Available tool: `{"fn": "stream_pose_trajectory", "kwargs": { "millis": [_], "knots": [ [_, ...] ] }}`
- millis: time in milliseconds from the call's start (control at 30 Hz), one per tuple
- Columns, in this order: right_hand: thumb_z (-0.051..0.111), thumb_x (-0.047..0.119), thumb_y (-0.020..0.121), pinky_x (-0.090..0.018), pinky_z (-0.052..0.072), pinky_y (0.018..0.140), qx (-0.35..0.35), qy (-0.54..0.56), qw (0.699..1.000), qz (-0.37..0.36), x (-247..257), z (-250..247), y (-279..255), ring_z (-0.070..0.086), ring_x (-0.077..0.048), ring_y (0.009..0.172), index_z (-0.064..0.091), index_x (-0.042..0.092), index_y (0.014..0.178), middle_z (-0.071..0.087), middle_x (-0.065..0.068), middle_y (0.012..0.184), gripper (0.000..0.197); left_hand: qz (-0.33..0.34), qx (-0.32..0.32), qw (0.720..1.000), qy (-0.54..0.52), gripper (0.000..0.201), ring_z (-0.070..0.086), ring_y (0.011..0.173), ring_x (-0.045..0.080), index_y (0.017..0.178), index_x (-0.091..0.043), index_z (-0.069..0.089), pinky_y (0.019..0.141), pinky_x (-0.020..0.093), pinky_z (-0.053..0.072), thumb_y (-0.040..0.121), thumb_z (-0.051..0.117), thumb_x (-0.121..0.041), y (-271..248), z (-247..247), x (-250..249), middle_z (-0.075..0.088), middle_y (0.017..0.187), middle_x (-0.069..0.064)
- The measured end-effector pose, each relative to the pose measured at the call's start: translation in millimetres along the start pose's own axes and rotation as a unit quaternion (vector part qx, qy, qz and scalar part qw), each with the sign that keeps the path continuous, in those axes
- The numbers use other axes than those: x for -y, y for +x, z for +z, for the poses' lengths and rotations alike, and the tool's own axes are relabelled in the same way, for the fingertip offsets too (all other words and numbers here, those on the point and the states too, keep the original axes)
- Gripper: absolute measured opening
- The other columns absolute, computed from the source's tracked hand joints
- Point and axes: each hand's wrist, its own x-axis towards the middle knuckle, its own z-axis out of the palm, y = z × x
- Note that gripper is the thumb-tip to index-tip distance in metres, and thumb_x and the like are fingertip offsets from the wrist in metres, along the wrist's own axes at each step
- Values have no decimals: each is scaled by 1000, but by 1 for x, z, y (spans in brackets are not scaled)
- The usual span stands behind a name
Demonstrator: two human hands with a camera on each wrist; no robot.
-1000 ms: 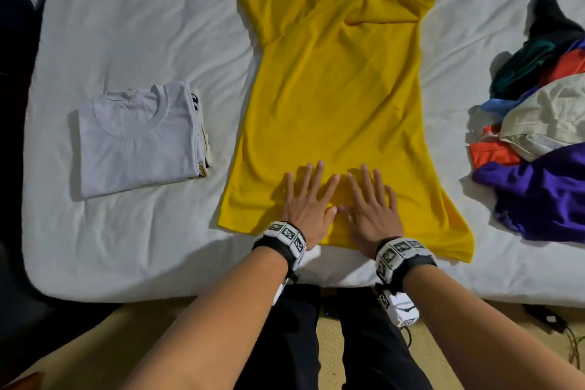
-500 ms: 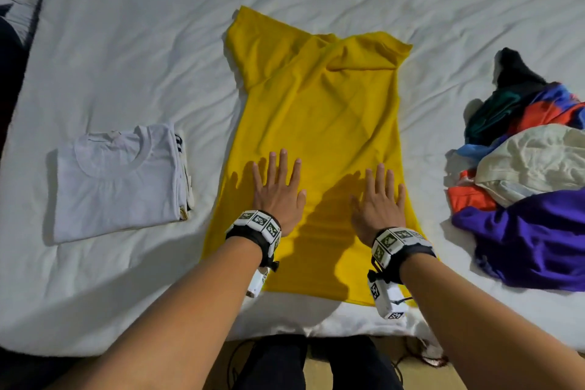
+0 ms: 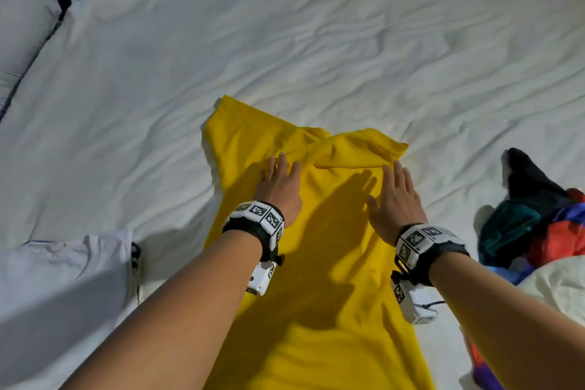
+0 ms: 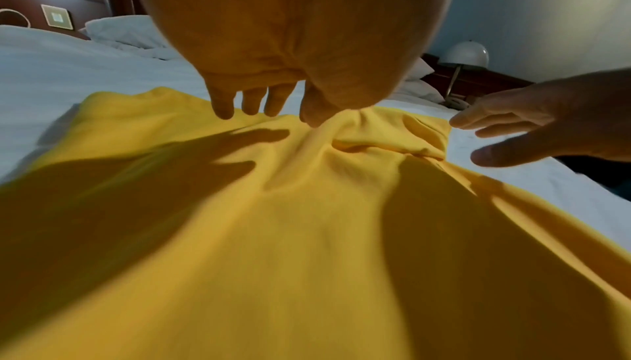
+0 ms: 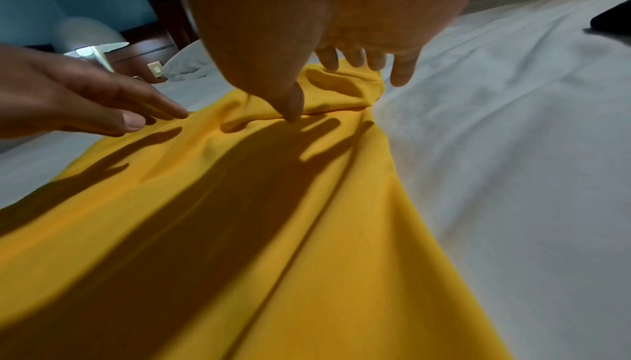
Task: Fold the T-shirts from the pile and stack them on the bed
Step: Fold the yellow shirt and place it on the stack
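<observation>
A yellow T-shirt point(image 3: 323, 279) lies spread lengthwise on the white bed point(image 3: 285, 41), its right sleeve folded in across the chest. My left hand point(image 3: 280, 182) lies flat near the shirt's upper left, fingers straight, close to the shoulder. My right hand point(image 3: 395, 196) lies flat at the upper right, fingertips at the folded sleeve point(image 3: 357, 149). In the left wrist view the left hand point(image 4: 259, 101) has spread fingers on the bunched yellow T-shirt point(image 4: 307, 231). In the right wrist view the right hand point(image 5: 345, 74) touches the sleeve fold point(image 5: 341, 88). A folded white T-shirt point(image 3: 63, 282) lies at the left.
The pile of unfolded shirts point(image 3: 538, 225), black, teal, red, blue, cream and purple, lies at the right edge. A pillow point(image 3: 22, 25) is at the far left. A lamp point(image 4: 467, 55) stands on a bedside table beyond the bed.
Both hands have slid flat up the yellow shirt from its hem to its shoulders, moving apart. The head view has moved forward over the bed.
</observation>
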Motion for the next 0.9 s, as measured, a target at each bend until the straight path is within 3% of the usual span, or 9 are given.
{"fn": "stream_pose_trajectory", "kwargs": {
  "millis": [167,267,367,533,600,667,733,800,900],
  "knots": [
    [58,21,98,-54,14,122,-64,21,997,25,-10,-8,55,-14,-28,155,-4,19,160,-15,-3,169,88,52,-73,996,-17,62,13,154,35,153,-19,34,121,50,26,96,49,-1,55,-15,-12,20,165,10],
    [62,17,91,-56,5,120,-66,-10,998,-2,-22,-6,82,2,-26,155,-2,29,158,17,-4,166,93,82,-98,992,-18,47,35,142,31,146,-17,43,115,45,34,100,49,-11,84,-18,-18,41,153,8],
    [56,20,93,-53,1,117,-77,-12,997,-12,-26,-4,98,29,-27,141,18,30,155,48,-3,143,73,100,-99,990,-5,44,42,134,27,143,-22,48,112,48,32,105,41,-43,101,-15,-24,51,145,3],
    [58,27,95,-50,20,107,-133,59,987,-67,-21,-3,105,51,-28,113,61,28,126,60,0,109,31,82,-58,994,-31,66,41,137,24,145,-31,46,113,54,25,93,47,-71,107,-17,-27,55,146,-2],
    [55,32,95,-46,20,101,-132,101,981,-97,-14,-8,103,54,-24,104,64,28,120,56,5,98,27,94,-72,993,-29,56,48,128,24,137,-30,53,112,52,25,93,56,-63,106,-20,-29,61,134,-2],
    [50,38,89,-43,21,95,-147,106,973,-142,-7,-16,100,50,-22,99,66,29,111,53,7,93,29,113,-108,983,-93,28,55,103,23,110,-27,63,104,47,34,90,65,-45,104,-27,-30,66,104,-2],
    [49,42,85,-40,22,94,-164,113,962,-187,2,-26,95,43,-23,106,66,27,101,53,5,102,29,121,-122,955,-240,15,47,71,20,81,-20,53,75,36,42,80,67,-26,98,-37,-30,53,70,-5],
    [48,44,82,-39,29,98,-149,167,948,-228,10,-35,90,43,-21,117,64,22,95,58,2,118,30,117,-115,927,-338,17,41,59,16,76,-18,50,58,31,37,77,65,-10,94,-49,-27,47,61,-7],
    [52,41,81,-27,40,67,-106,269,932,-219,23,-48,80,52,-11,73,57,15,79,60,-1,80,26,121,-105,923,-351,24,44,61,20,79,-19,49,56,37,42,80,57,3,87,-67,-22,46,65,-3]
  ]
}}
